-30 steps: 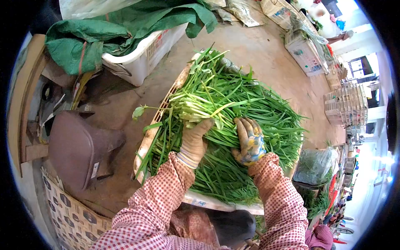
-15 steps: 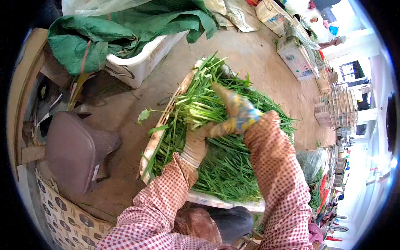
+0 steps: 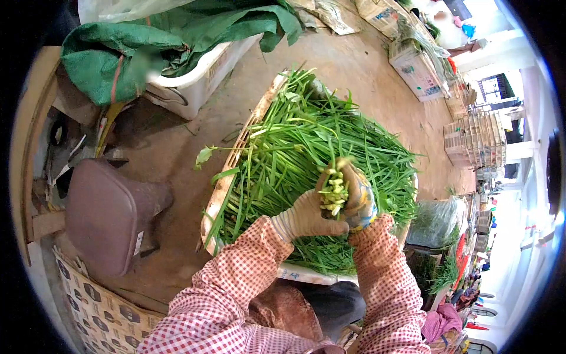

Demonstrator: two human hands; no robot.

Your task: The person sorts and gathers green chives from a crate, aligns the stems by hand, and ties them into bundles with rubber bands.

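A bunch of long, narrow-leaved greens point(image 3: 334, 193) is between my two gloved hands, its pale cut stem ends facing me. My left hand point(image 3: 309, 215), in a cream glove, closes round the bunch's left side. On the other side my right hand point(image 3: 359, 197), in a glove with blue and yellow patches, wraps round it. Both hands are above a heap of the same greens point(image 3: 295, 147), which fills a shallow white crate point(image 3: 221, 206). Leaves hide most of the crate's inside.
A brown plastic stool point(image 3: 103, 215) stands at left. Behind it, a white tub point(image 3: 203, 76) is partly covered by green cloth point(image 3: 118, 56). Boxes point(image 3: 415, 68) and stacked crates point(image 3: 474, 141) line the right side. A plastic-wrapped bundle point(image 3: 436, 224) is right of the crate.
Both hands have moved right and toward me, off the left part of the heap. The bunch has turned so its cut ends face me, and both hands now grip it.
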